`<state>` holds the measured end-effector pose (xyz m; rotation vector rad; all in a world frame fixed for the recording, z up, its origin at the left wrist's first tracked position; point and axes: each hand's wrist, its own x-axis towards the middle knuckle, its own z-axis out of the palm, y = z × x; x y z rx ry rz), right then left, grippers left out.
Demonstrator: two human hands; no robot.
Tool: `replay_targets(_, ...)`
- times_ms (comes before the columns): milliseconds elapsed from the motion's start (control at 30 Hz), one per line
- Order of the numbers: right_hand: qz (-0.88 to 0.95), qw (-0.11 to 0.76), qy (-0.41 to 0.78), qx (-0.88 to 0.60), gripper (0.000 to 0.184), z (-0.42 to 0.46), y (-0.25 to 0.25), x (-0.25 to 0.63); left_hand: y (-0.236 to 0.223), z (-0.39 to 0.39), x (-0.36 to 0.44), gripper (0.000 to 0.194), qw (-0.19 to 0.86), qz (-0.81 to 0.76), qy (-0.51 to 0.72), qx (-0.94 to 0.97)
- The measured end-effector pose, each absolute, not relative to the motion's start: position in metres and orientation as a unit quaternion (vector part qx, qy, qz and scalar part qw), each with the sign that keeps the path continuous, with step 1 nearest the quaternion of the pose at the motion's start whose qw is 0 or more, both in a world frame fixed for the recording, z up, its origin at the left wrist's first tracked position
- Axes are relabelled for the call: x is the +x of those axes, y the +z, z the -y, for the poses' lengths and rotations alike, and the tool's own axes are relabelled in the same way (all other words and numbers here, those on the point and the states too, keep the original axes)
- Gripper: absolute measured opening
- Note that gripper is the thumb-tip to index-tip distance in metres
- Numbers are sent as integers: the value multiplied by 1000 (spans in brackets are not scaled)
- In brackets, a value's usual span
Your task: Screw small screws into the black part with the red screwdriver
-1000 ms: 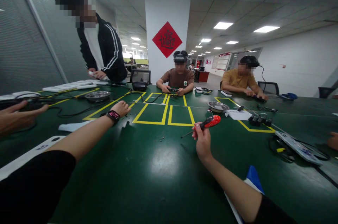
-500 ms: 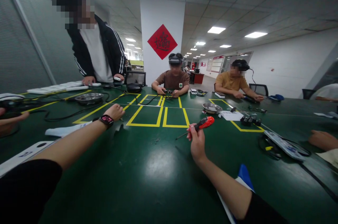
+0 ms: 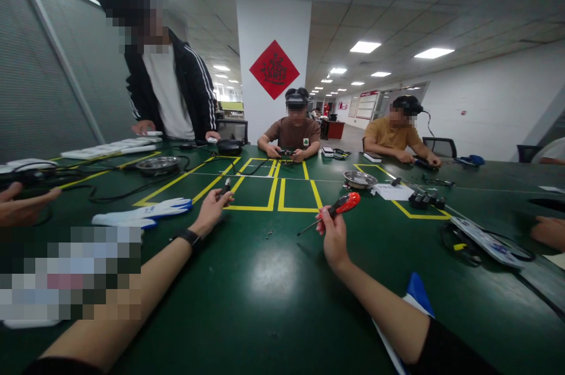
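My right hand (image 3: 334,236) is closed round a red and black screwdriver (image 3: 348,203), its thin shaft slanting down to the left above the green table. Between the fingers of my left hand (image 3: 210,211) is a small black piece (image 3: 226,185) with a light tip; its exact kind is too small to make out. Several tiny screws (image 3: 269,235) lie on the table between my hands. Left of my left wrist rests a white and blue glove (image 3: 163,209).
Yellow tape (image 3: 251,208) marks boxes on the green table (image 3: 265,316). Metal bowls (image 3: 361,179) (image 3: 158,165), black parts (image 3: 426,201), a white power strip (image 3: 485,239) and cables lie around. Another glove (image 3: 419,292) is under my right forearm. Other people (image 3: 293,133) sit or stand around the table.
My left hand has turned over and moved right; the small black piece now shows in its fingers, and the glove beside it is more in view. My right hand still holds the screwdriver.
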<state>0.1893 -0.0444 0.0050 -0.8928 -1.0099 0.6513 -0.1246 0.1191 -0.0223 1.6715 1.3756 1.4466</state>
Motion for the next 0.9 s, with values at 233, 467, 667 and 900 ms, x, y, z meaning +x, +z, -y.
replay_targets(233, 458, 729, 307, -404, 26, 43, 1, 187, -24, -106, -117, 34, 558, -348, 559, 506)
replay_targets(467, 459, 718, 322, -413, 26, 43, -2, 186, -21, -95, -111, 26, 451, -414, 578, 539)
replay_targets(667, 449, 719, 321, -421, 27, 44, -1, 188, -13, -84, -105, 26, 325, -499, 542, 593)
replay_targets(900, 440, 725, 322, -421, 27, 43, 0, 189, -14, -83, -104, 20, 372, -473, 496, 626)
